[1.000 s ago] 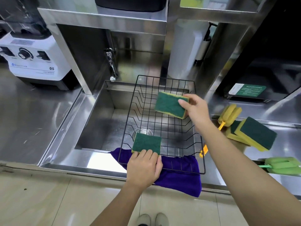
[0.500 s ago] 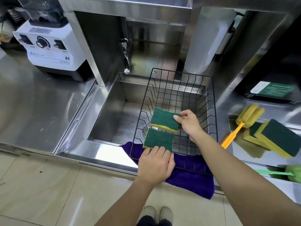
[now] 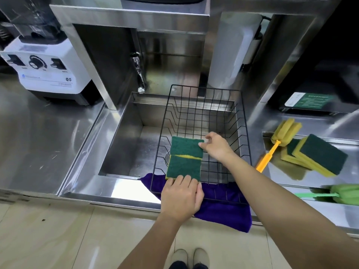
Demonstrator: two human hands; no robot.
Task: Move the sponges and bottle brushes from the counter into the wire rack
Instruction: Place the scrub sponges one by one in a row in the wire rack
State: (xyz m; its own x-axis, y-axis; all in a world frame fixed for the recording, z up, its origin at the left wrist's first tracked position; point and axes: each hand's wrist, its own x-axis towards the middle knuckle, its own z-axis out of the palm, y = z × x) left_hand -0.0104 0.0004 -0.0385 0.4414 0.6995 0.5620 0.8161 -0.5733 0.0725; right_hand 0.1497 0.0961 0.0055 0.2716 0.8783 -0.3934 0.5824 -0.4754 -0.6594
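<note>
Right hand (image 3: 218, 147): fingers pinching far green-and-yellow rectangular sponge (image 3: 186, 146), settling it inside black wire rack (image 3: 243, 121); left hand (image 3: 181, 199): fingers together, pressing near green sponge (image 3: 184, 167). Judged step: placing second sponge; next, release and fetch stacked sponges (image 3: 318, 156) and yellow foam bottle brush (image 3: 279, 136) from steel desk (image 3: 310, 177)

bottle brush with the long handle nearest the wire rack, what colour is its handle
Orange handle, with a yellow sponge head; the head view shows it clearly.
</note>
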